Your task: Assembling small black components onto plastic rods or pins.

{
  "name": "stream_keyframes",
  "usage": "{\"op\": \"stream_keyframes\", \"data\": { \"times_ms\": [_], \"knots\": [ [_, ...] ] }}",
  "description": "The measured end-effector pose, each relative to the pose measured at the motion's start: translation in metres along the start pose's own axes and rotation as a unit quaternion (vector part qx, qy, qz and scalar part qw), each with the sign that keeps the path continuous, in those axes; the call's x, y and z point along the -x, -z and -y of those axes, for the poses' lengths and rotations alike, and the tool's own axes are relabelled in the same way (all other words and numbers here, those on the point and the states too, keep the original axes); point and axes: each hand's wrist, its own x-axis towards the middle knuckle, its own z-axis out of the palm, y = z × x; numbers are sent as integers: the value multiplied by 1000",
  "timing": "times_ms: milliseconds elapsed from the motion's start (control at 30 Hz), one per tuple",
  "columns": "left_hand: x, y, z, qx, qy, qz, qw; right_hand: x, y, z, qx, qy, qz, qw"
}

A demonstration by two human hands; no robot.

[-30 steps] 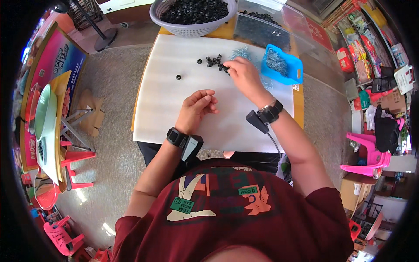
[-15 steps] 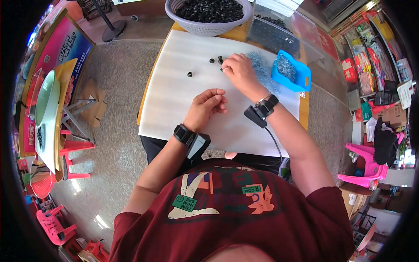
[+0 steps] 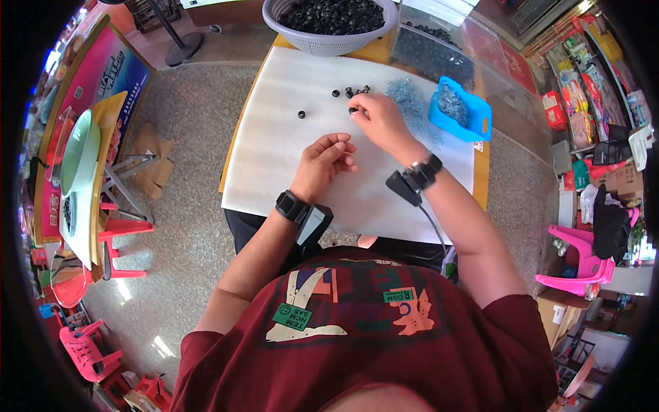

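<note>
My right hand (image 3: 382, 122) is closed in a pinch above the white board (image 3: 268, 172), with a small round black part (image 3: 353, 110) at its fingertips. Just beyond those fingertips lies a cluster of small black parts (image 3: 349, 92). One loose black part (image 3: 336, 93) sits to the left of it, and another black part (image 3: 301, 115) is farther left. Nearer to me, my left hand (image 3: 325, 163) has curled fingers, its thumb against the index finger; whatever it may hold is too small to make out. The two hands are apart.
Small clear-bluish pieces (image 3: 406, 96) are spread beside my right hand. A blue plastic basket (image 3: 478, 128) holds more of them. At the far edge stand a lilac-grey colander (image 3: 326, 45) full of black parts and a transparent bin (image 3: 429, 58). Red stools (image 3: 123, 228) stand at left.
My right hand has drawn back slightly toward me, and the black part now shows at its fingertips. More of the black cluster is uncovered. My left hand has barely moved.
</note>
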Motion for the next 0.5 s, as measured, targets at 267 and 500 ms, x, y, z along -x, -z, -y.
{"op": "stream_keyframes", "data": {
  "times_ms": [267,500],
  "knots": [
    [0,4,1,41,-10,16,999,56,4,47,-290,-101,-45,951],
    [-1,8,4,11,-9,22,1000,70,-1,57,-167,-65,-122,976]
  ]
}}
